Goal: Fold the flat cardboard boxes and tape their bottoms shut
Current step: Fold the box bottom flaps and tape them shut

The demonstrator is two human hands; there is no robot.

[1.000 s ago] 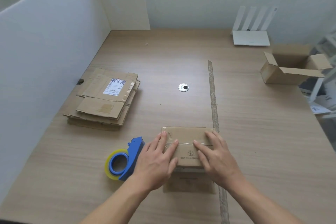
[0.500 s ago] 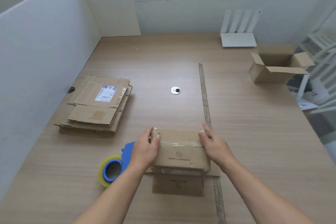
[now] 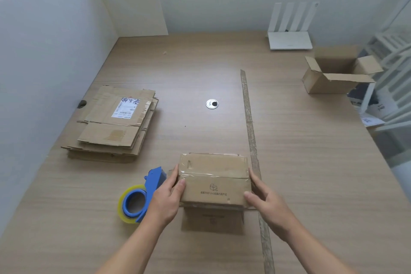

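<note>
I have both hands on the small cardboard box (image 3: 214,181), its taped seam facing up, low over the table (image 3: 311,173). My left hand (image 3: 165,198) clamps its left side, thumb on top; my right hand (image 3: 266,201) clamps its right side likewise. A tape dispenser (image 3: 142,198) lies just left of the box. A stack of flat boxes (image 3: 115,122) sits farther back-left, and an open box (image 3: 333,82) far back-right.

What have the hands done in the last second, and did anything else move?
Both hands left the top of the taped box, where they lay flat, and moved outward: left hand now holds its left end, right hand its right end. The tape dispenser, flat cardboard stack and open box stayed put.
</note>
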